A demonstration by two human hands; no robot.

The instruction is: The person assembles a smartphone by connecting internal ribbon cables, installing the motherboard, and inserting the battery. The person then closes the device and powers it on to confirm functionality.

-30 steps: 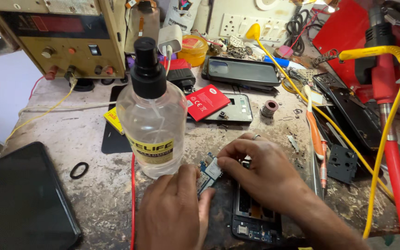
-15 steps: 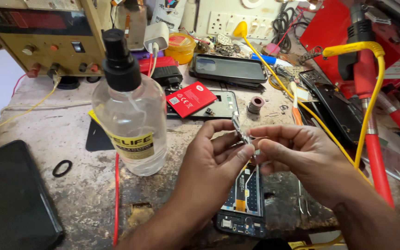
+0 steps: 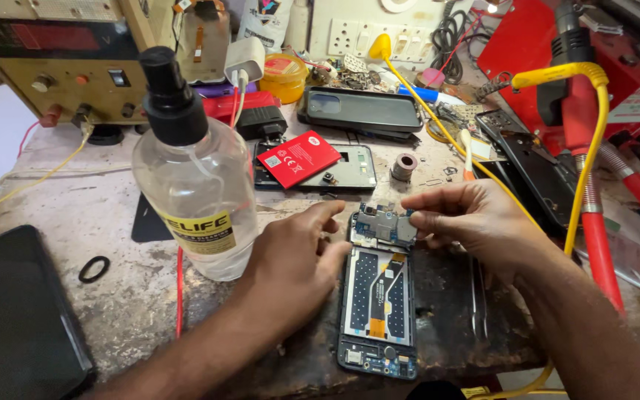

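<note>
Scuffed workbench (image 3: 75, 222) carries an opened phone (image 3: 376, 311) lying flat between both hands. Left hand (image 3: 298, 259) rests against its left edge, fingers loosely curled, gripping nothing. Right hand (image 3: 468, 218) pinches the circuit board (image 3: 383, 226) at the phone's top end. Spray bottle (image 3: 190, 178) stands just beyond the left hand.

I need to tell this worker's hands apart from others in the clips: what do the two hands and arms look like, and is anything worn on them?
Both are bare: the left hand and right hand show no gloves, rings, watch or wristband. No sleeve reaches either forearm in view. The fingers have short nails. No markings or cables are on them.
</note>
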